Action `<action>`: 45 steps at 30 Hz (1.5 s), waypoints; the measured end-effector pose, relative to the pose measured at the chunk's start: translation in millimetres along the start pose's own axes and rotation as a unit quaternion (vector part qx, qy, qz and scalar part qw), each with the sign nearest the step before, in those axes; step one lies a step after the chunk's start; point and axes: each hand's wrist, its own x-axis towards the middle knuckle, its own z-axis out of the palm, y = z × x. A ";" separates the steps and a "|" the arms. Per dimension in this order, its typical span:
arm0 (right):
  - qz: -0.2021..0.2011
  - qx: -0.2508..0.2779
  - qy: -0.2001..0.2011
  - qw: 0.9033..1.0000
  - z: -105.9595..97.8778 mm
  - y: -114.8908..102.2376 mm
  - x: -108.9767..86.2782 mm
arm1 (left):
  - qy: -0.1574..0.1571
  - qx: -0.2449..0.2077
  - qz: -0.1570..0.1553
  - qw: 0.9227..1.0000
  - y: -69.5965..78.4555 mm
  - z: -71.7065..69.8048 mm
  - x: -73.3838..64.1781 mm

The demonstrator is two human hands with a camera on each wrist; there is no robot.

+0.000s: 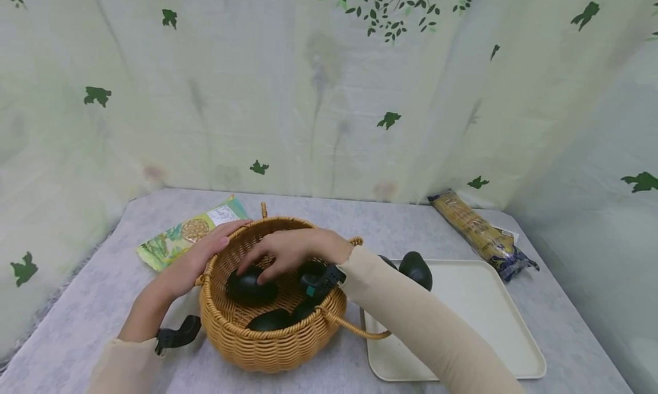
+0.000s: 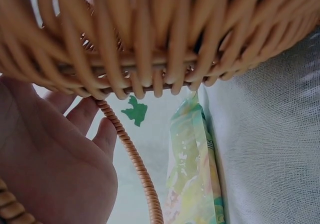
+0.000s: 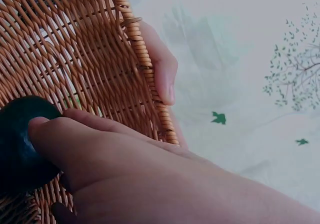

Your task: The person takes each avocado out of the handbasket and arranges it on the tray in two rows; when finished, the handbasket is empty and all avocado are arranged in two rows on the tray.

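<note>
A round wicker basket (image 1: 267, 357) stands on the table, holding several dark green avocados. Reaching in over its right side, my right hand (image 1: 288, 248) grips one avocado (image 1: 250, 291) near the basket's left wall. The right wrist view has the thumb of that hand (image 3: 120, 169) on the avocado (image 3: 22, 151). Another avocado (image 1: 269, 321) lies at the near wall, and others sit partly under my right wrist. My left hand (image 1: 192, 260) holds the basket's far-left rim, thumb over the edge. In the left wrist view, the fingers of this hand (image 2: 60, 154) lie along the outside of the weave.
On the right, a cream tray (image 1: 483, 325) bears an avocado (image 1: 415, 269) and another mostly hidden by my sleeve. One basket handle (image 1: 360, 331) overhangs the tray's left edge. Behind lie a green bag of beans (image 1: 195, 229) and a long packet of golden dried food (image 1: 473, 225).
</note>
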 end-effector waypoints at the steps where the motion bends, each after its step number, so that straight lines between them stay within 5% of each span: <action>1: 0.003 -0.001 0.002 1.000 -0.4 -0.1 -0.4 | 0.000 0.000 0.000 1.000 -0.1 0.0 0.4; 20: 0.067 0.011 0.034 0.997 6.5 2.0 -4.7 | 0.000 0.005 0.003 1.000 0.9 3.0 2.0; 33: 0.085 -0.019 -0.023 0.996 1.1 3.2 -4.2 | 0.000 0.019 -0.018 1.000 2.4 0.3 3.7; 45: 0.132 -0.008 -0.027 0.991 4.0 5.2 -6.7 | 0.004 0.010 -0.010 1.000 2.6 2.2 5.3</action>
